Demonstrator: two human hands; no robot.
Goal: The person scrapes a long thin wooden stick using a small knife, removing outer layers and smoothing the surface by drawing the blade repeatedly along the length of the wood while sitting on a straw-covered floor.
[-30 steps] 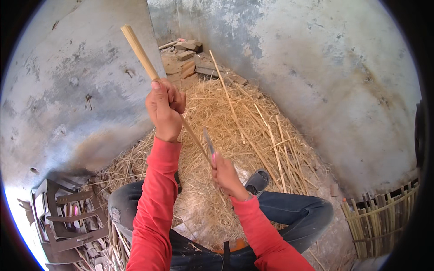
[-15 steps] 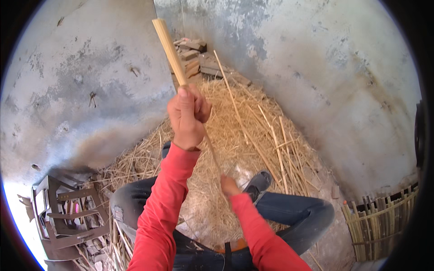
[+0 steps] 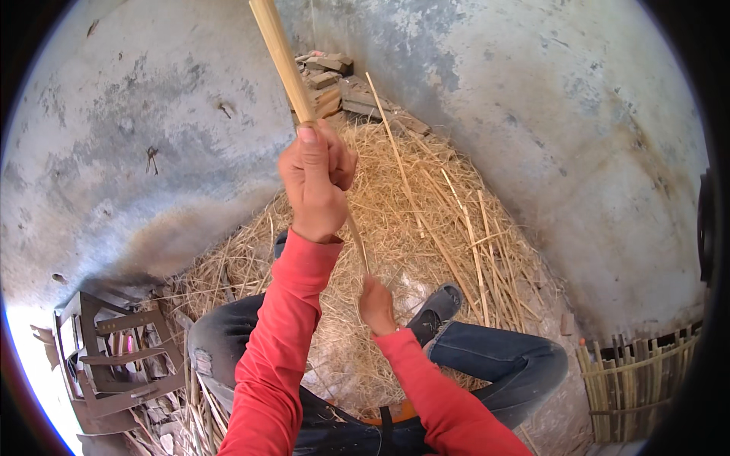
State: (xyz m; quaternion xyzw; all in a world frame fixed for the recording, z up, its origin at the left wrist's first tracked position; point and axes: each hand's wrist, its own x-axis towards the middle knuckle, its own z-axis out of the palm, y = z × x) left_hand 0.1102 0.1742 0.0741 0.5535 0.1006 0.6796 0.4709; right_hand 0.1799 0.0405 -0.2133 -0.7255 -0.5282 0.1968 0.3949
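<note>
My left hand (image 3: pixel 313 178) is raised in front of me, closed round a pale bamboo strip (image 3: pixel 281 61) with its thumb along the near side. The strip's broad, ridged part rises above the fist to the picture's top edge. Below the fist, a thinner length (image 3: pixel 357 242) slants down toward my right hand (image 3: pixel 377 305). That hand is closed low between my bent legs, with the thin length meeting its fingers. Whether anything else sits inside the right fist is hidden.
Pale shavings (image 3: pixel 380 178) cover the floor. Long bamboo strips (image 3: pixel 471 243) lie on their right side. Bricks (image 3: pixel 327 76) are stacked in the wall corner. A brown frame (image 3: pixel 129 349) stands at the left, a slatted bamboo basket (image 3: pixel 639 380) at the right.
My right hand has moved upward and slightly left along the thin length, closer to my left hand. My left hand and the strip's broad end have risen a little.
</note>
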